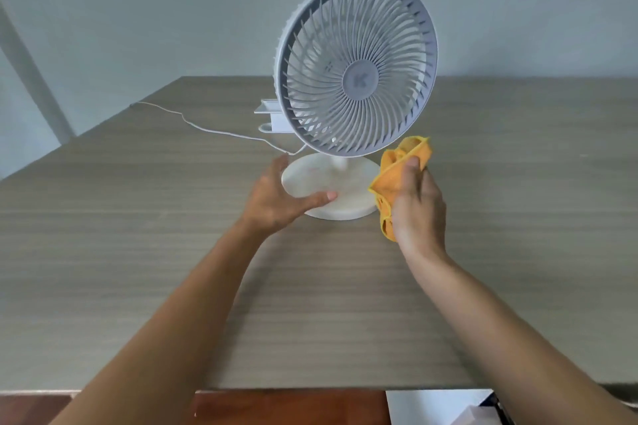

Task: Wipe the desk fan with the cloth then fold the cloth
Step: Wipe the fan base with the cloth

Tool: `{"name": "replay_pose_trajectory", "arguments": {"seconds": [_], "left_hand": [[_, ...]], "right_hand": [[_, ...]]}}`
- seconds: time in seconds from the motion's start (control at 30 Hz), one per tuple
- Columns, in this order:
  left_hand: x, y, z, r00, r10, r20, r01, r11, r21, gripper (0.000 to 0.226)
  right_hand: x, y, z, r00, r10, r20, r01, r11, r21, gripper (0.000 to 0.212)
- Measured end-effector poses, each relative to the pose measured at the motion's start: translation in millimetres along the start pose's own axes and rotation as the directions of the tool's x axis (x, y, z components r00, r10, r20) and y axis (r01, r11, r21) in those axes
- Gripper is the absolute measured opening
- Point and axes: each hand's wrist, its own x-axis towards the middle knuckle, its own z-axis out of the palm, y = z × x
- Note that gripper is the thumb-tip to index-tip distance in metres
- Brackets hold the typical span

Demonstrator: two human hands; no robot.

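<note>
Desk fan [357, 65], white with grey round grille, stands upright at centre frame on a wood-grain table [138, 235], its round base [331, 183] just below the grille and a thin white cord [207, 129] trailing toward the upper left. Left hand [276, 198], fingers straight and relaxed, cups the left edge of the base, thumb lying on its front rim. Right hand [417, 207], right of the base, grips a bunched orange cloth [397, 172] whose top sits just below the grille's lower right rim; contact with the grille cannot be told
</note>
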Motion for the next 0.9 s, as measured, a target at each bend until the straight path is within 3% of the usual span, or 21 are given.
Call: {"name": "replay_pose_trajectory", "arguments": {"seconds": [0.07,0.17,0.27,0.37,0.5,0.63,0.77,0.9], "left_hand": [[0.8,-8.3,2.1,1.0,0.0,0.028,-0.002,0.996,0.088,0.082],[10.1,-16.8,6.8,0.998,0.058,0.038,-0.064,0.981,0.184,0.102],[21.5,-18.4,8.3,0.992,0.098,0.079,-0.111,0.977,0.18,0.107],[35.6,-27.3,10.3,0.981,0.136,0.136,-0.159,0.971,0.177,0.103],[38.6,-28.9,7.3,0.983,0.093,0.159,-0.126,0.969,0.213,0.092],[41.5,-28.4,3.2,0.977,0.017,0.214,-0.078,0.957,0.281,0.122],[43.4,-27.7,-1.3,0.967,-0.036,0.253,-0.048,0.947,0.319,0.144],[45.6,-29.4,-2.0,0.966,-0.025,0.257,-0.06,0.946,0.318,0.146]], "right_hand": [[1.2,10.5,7.2,0.996,-0.075,0.05,0.081,0.987,-0.139,0.044],[12.3,26.9,21.0,0.976,-0.143,0.166,0.195,0.912,-0.36,0.045],[30.4,44.1,33.3,0.933,-0.188,0.307,0.337,0.754,-0.563,0.054],[60.1,58.1,45.8,0.898,-0.118,0.423,0.401,0.616,-0.678,0.059],[93.0,54.9,55.5,0.806,-0.025,0.591,0.51,0.534,-0.674,0.055],[81.7,52.2,47.0,0.74,-0.063,0.67,0.603,0.503,-0.619,0.052],[58.6,54.2,29.2,0.666,-0.129,0.735,0.666,0.546,-0.508,0.053],[79.2,54.5,31.0,0.696,-0.069,0.715,0.611,0.579,-0.539,0.055]]}}
